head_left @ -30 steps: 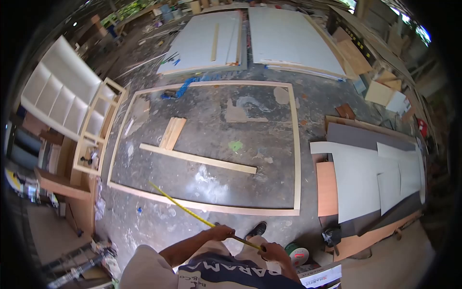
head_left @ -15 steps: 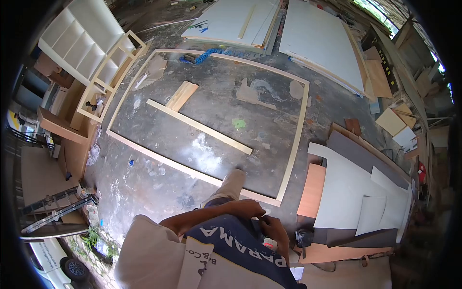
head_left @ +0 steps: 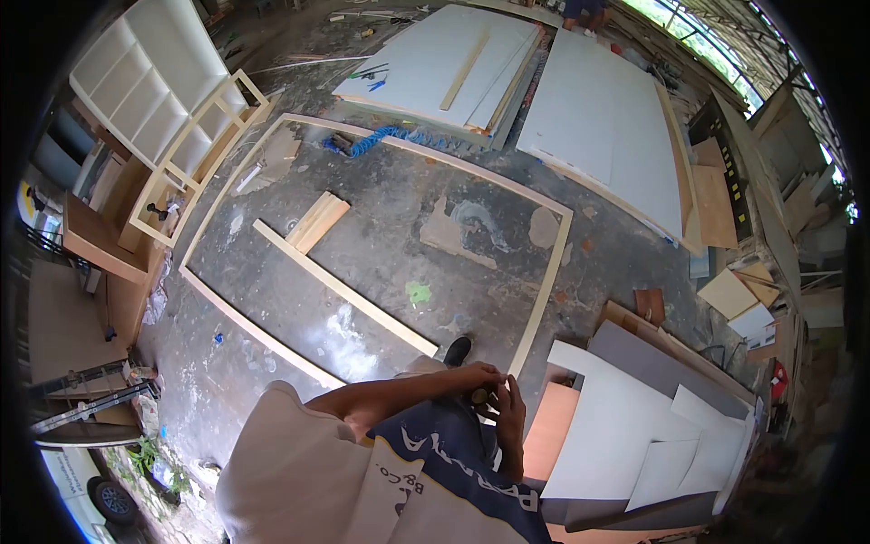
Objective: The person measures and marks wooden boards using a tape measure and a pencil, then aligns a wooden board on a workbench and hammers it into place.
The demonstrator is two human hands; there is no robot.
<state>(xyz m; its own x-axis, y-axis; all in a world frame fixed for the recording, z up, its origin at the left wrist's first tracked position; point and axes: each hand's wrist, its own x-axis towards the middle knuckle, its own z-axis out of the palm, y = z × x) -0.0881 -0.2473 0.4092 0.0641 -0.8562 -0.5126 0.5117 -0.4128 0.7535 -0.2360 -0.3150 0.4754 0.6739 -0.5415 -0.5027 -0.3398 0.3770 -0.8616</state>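
My left hand [head_left: 482,374] and my right hand [head_left: 510,410] are together in front of my shirt, with fingers closed and fingertips meeting. Between them shows a small dark, yellowish-brown object [head_left: 480,396], too small to name for certain. Beyond my hands, a large rectangular frame of thin wooden strips [head_left: 546,295] lies on the floor. Inside it a loose wooden strip [head_left: 349,288] lies lengthwise, and a short stack of wood pieces [head_left: 319,222] touches its far part. My shoe [head_left: 459,351] is on the floor inside the frame.
A blue coiled air hose [head_left: 372,140] crosses the frame's far side. White panels [head_left: 598,136] lie stacked beyond. Board offcuts [head_left: 625,408] are piled at right. A white shelf unit [head_left: 149,82] and a ladder [head_left: 100,406] are at left. Another person [head_left: 584,13] is at the far edge.
My hands have risen and come closer together, fingertips now meeting. A shoe has come into view inside the frame. The view has tilted up, bringing in a person at the far edge.
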